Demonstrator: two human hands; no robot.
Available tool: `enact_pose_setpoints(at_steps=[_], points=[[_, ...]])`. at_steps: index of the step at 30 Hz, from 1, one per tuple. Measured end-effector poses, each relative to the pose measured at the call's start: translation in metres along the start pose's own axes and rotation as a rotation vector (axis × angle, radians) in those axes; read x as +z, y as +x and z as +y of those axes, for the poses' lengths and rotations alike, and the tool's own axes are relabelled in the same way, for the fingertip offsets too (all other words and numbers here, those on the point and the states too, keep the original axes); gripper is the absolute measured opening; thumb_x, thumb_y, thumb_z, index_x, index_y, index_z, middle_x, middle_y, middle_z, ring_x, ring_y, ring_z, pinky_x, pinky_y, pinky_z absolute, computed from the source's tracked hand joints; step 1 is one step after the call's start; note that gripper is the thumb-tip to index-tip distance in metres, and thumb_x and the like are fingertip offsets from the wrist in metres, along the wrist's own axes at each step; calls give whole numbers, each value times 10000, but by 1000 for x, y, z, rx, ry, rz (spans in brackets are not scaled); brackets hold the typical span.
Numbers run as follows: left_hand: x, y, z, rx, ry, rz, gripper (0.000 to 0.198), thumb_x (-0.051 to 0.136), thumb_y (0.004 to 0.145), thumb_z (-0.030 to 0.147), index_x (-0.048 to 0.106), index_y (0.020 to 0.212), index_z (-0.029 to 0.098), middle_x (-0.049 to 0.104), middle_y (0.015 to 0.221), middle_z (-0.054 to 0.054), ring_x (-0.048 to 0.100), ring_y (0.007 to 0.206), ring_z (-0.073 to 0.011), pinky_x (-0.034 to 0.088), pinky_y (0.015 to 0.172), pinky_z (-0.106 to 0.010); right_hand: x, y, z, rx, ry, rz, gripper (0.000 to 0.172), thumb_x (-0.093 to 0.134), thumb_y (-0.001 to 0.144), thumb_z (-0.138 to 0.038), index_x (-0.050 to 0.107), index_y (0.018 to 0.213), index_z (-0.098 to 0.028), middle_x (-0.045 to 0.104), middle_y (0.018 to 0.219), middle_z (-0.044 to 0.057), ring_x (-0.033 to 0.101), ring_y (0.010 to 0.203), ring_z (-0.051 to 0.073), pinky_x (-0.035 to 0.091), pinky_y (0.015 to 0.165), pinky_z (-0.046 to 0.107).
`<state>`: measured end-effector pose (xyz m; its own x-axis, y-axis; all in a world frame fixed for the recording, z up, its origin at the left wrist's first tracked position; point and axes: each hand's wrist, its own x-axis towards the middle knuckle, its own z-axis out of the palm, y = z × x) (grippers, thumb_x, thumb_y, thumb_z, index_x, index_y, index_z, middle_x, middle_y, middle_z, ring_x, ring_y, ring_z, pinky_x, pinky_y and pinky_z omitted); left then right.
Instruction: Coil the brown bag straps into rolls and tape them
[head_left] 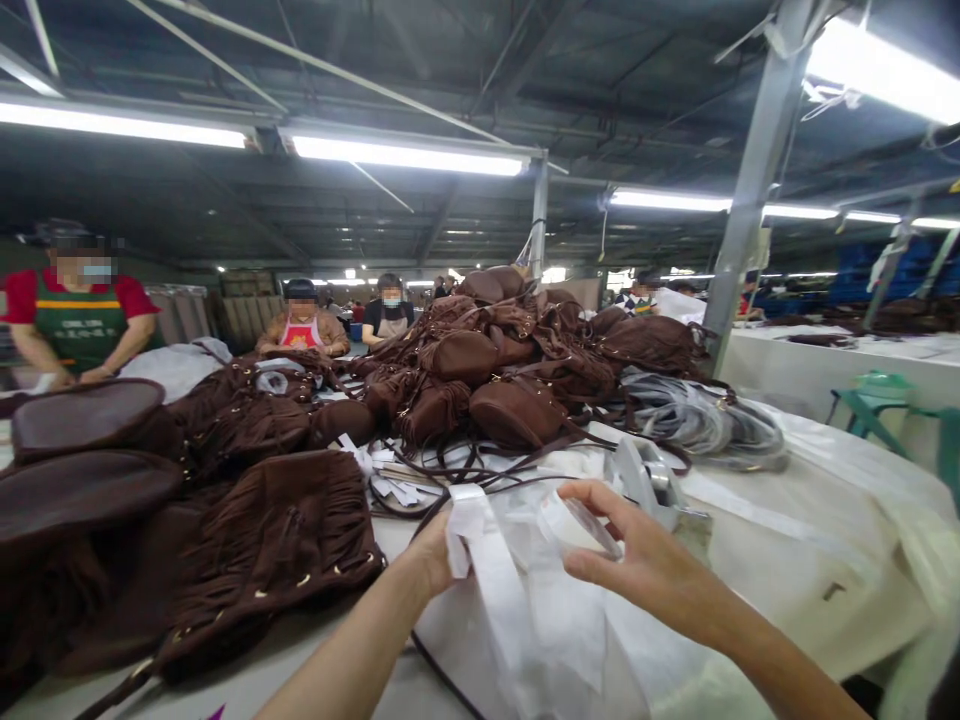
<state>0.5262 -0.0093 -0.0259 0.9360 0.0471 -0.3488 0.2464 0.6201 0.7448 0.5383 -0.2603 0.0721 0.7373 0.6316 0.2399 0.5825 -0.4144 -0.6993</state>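
My left hand [431,555] is closed on a bunch of white paper or fabric wrapping [525,600] that drapes down toward me. My right hand [637,555] pinches a strip of clear tape [589,520] at the top of that wrapping. A tape dispenser [652,480] stands just beyond my right hand. A brown fringed suede bag [277,540] lies flat to the left of my left hand. Thin brown straps [465,465] trail across the white table cover [787,540].
A heap of brown fringed bags [510,370] fills the table's middle, with a grey bundle of plastic bags [705,420] to its right. Dark oval bag pieces [82,440] lie at left. Other people [75,315] work at the far side. A green stool [877,400] stands at right.
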Motion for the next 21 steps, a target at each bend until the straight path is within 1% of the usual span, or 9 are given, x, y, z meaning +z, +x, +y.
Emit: enact_pose_setpoints(at_steps=[2, 5, 8, 11, 12, 15, 17, 19, 21], points=[[1, 11, -2, 46, 95, 62, 160, 656, 709, 268, 625, 718, 112, 653, 624, -66, 616, 536, -196, 464, 509, -268, 5, 1, 0, -12, -23, -24, 505, 666, 708, -298, 510, 1183, -227, 600, 1173, 49, 545, 1083, 265, 410, 948, 373], [0, 27, -5, 192, 216, 144, 136, 705, 606, 119, 619, 711, 119, 617, 602, 0, 536, 498, -120, 396, 501, -208, 15, 1, -1, -44, -43, -60, 566, 710, 657, -244, 530, 1194, -219, 572, 1257, 63, 490, 1188, 274, 350, 1035, 379], [-3, 39, -4, 302, 294, 209, 269, 654, 517, -21, 598, 728, 135, 595, 614, 40, 519, 542, -99, 369, 526, -186, 27, 2, -1, -68, -39, -89, 600, 725, 642, -223, 534, 1211, -224, 546, 1308, 66, 459, 1234, 272, 328, 1067, 380], [-6, 47, -4, 317, 337, 240, 325, 614, 507, -28, 582, 782, 143, 612, 657, 22, 551, 582, -130, 384, 538, -211, 39, 9, 0, -74, -30, -134, 566, 709, 644, -196, 556, 1188, -229, 578, 1263, 66, 503, 1189, 269, 384, 1026, 380], [-7, 49, -4, 310, 348, 239, 323, 609, 512, -17, 584, 793, 140, 618, 665, 10, 553, 577, -139, 380, 527, -219, 44, 12, 1, -81, -34, -125, 555, 703, 643, -187, 564, 1179, -229, 582, 1260, 70, 507, 1187, 272, 390, 1025, 386], [-10, 55, -5, 300, 362, 226, 315, 609, 519, 8, 597, 807, 135, 622, 671, -4, 540, 545, -141, 360, 497, -225, 66, 20, 8, -130, -86, 12, 566, 696, 649, -194, 566, 1199, -228, 526, 1349, 98, 437, 1274, 296, 322, 1091, 440], [-13, 58, -5, 306, 353, 228, 305, 602, 508, 9, 596, 785, 138, 607, 643, 6, 526, 528, -134, 350, 490, -220, 84, 24, 18, -168, -139, 51, 558, 680, 652, -184, 572, 1198, -225, 497, 1386, 111, 399, 1309, 311, 281, 1115, 473], [-15, 59, -4, 330, 331, 233, 296, 589, 484, -3, 587, 742, 141, 580, 601, 22, 513, 523, -126, 339, 488, -209, 98, 27, 30, -173, -156, -25, 546, 640, 647, -151, 573, 1187, -206, 520, 1360, 121, 431, 1284, 308, 310, 1101, 470], [-15, 60, -4, 376, 297, 232, 301, 592, 465, -12, 581, 721, 146, 564, 585, 36, 510, 539, -118, 336, 492, -195, 103, 29, 39, -152, -151, -112, 547, 598, 642, -132, 562, 1185, -184, 541, 1331, 125, 463, 1259, 292, 343, 1085, 448]])
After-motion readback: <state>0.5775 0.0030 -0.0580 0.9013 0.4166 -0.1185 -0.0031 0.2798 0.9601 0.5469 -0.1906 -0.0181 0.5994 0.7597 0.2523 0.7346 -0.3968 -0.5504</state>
